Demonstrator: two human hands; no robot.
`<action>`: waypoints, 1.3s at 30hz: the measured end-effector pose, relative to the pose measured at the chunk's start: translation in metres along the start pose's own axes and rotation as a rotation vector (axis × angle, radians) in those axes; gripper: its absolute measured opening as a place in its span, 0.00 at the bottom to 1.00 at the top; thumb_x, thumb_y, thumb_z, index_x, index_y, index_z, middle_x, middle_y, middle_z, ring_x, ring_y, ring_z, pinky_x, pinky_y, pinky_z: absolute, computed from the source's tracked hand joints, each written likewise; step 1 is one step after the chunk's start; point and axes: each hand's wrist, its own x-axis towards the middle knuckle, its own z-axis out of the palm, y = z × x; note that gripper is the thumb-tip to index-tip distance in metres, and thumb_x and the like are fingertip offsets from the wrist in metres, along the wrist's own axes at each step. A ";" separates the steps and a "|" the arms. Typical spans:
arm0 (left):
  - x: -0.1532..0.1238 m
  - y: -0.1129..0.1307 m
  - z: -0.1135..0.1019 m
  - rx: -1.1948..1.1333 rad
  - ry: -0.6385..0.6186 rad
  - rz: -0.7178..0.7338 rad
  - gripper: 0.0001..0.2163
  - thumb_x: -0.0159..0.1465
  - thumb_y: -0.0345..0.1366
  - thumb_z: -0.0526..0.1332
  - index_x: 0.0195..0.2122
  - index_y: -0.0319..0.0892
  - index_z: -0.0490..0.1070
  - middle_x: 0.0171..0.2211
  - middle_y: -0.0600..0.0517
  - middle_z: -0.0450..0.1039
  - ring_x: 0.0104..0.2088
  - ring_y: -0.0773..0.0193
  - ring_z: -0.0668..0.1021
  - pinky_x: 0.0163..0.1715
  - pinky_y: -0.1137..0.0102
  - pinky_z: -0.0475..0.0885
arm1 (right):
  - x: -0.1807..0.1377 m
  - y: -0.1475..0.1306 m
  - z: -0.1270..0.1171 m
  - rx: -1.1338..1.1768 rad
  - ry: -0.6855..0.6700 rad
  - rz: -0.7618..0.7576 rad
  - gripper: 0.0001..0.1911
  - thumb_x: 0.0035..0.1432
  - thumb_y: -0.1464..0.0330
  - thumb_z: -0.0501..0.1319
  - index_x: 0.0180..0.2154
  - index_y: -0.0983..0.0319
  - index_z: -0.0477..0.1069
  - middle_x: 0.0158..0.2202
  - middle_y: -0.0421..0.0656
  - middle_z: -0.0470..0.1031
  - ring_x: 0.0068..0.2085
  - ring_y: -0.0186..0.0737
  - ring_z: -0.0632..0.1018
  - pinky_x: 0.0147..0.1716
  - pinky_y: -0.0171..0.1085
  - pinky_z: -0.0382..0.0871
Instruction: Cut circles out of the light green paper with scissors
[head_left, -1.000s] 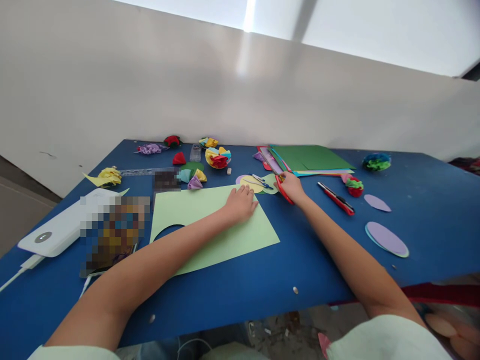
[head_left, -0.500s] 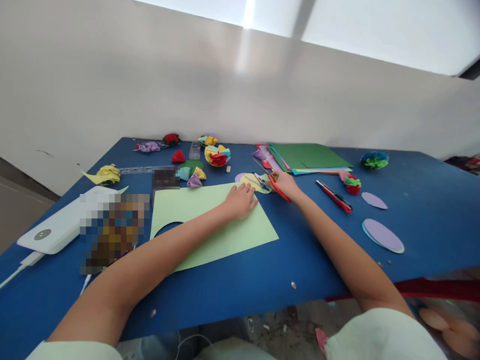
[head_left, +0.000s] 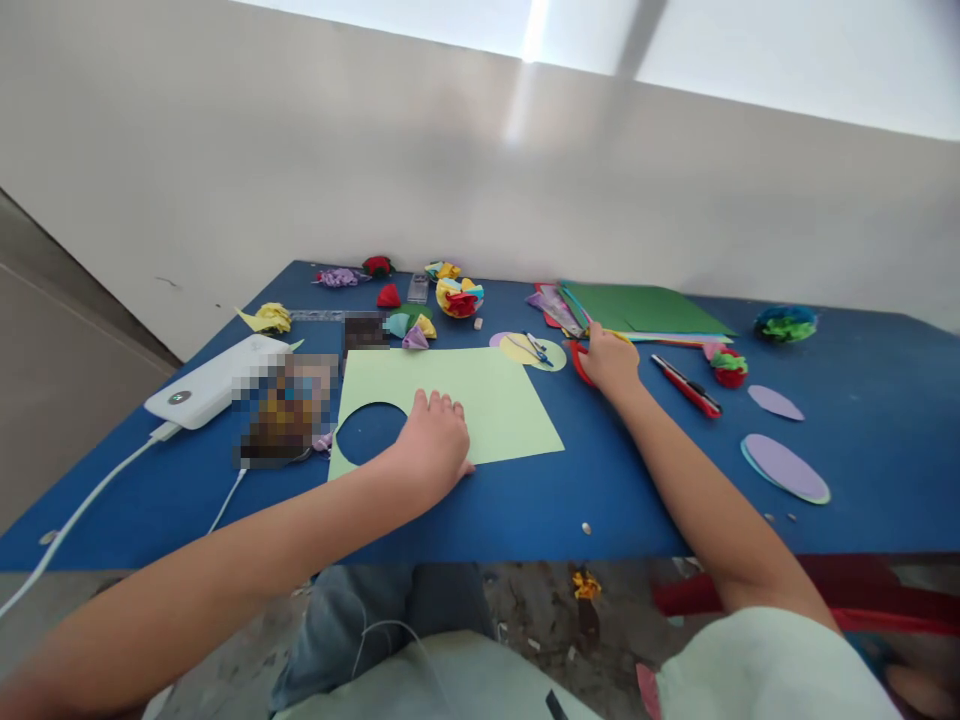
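Your left hand (head_left: 435,440) is now lying nearer you, on the near part of the pale green sheet (head_left: 506,410), rather than at its far right corner as it was half a second ago. That is leaving the round hole (head_left: 369,433) in full view, where your forearm was covering most of it. Your thumb is sitting by the near edge; you are hiding the palm, so I cannot tell whether that grip is pinching or only resting.

Your right hand (head_left: 613,362) is holding the scissors (head_left: 580,362) by the handles, and they are no longer crossing the paper ovals (head_left: 556,352). They are now standing beside the near left corner of the paper stack (head_left: 652,306), your fingers hiding most of them. So the sheet is lying free of the blades.

A drawing compass (head_left: 541,352) is resting on those ovals, between your hands. A red cutter (head_left: 688,386) is lying right of your right hand. Left of the sheet, a power bank (head_left: 225,382) and a pixelated object (head_left: 289,405) are crowding that side.
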 end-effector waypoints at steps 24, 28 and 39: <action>0.000 -0.045 0.035 0.138 0.338 0.121 0.23 0.64 0.20 0.42 0.50 0.33 0.73 0.44 0.36 0.76 0.46 0.46 0.77 0.41 0.55 0.70 | -0.001 -0.005 0.013 0.174 0.061 -0.035 0.26 0.61 0.52 0.54 0.49 0.66 0.70 0.44 0.58 0.78 0.44 0.54 0.76 0.38 0.40 0.64; -0.024 -0.072 0.013 -0.138 0.488 0.014 0.14 0.64 0.28 0.50 0.42 0.39 0.75 0.36 0.42 0.78 0.38 0.49 0.80 0.34 0.61 0.71 | -0.004 -0.006 0.008 0.323 0.135 0.015 0.27 0.57 0.51 0.57 0.48 0.66 0.72 0.45 0.58 0.77 0.46 0.56 0.75 0.42 0.43 0.65; 0.007 -0.105 -0.021 -2.032 0.607 -0.149 0.12 0.64 0.36 0.55 0.45 0.35 0.69 0.36 0.43 0.79 0.34 0.62 0.81 0.31 0.72 0.77 | 0.001 -0.043 -0.095 1.207 0.137 0.094 0.42 0.60 0.42 0.27 0.51 0.63 0.63 0.41 0.56 0.77 0.36 0.46 0.79 0.30 0.41 0.72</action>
